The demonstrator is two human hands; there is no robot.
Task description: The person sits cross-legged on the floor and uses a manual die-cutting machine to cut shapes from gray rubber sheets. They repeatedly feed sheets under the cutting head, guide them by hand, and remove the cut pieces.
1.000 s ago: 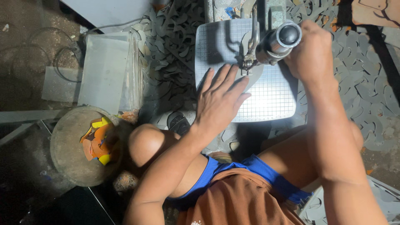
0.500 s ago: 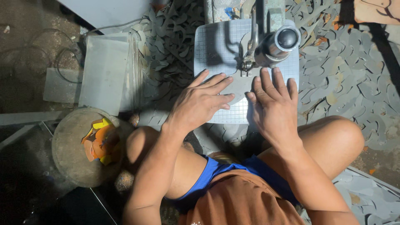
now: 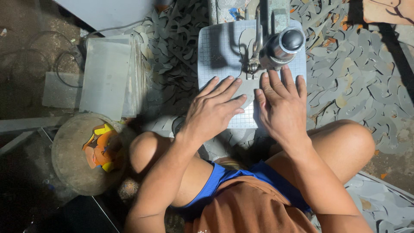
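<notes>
Sitting at the bottom of the frame, a person in an orange shirt [image 3: 250, 207] and blue shorts [image 3: 224, 177] faces a small cutting machine. Left hand [image 3: 213, 110] and right hand [image 3: 282, 105] lie palm-down, fingers straight and slightly spread, clamped on nothing, pressing a thin grey sheet [image 3: 249, 92] flat on the gridded work table [image 3: 215, 51] at upper centre. Machine head [image 3: 282, 45] stands just beyond the right fingertips. Round basin [image 3: 71, 146] of orange and yellow offcuts lies lower left; stacked grey sheets [image 3: 108, 77] upper left; grey scraps [image 3: 358, 73] cover the floor.
</notes>
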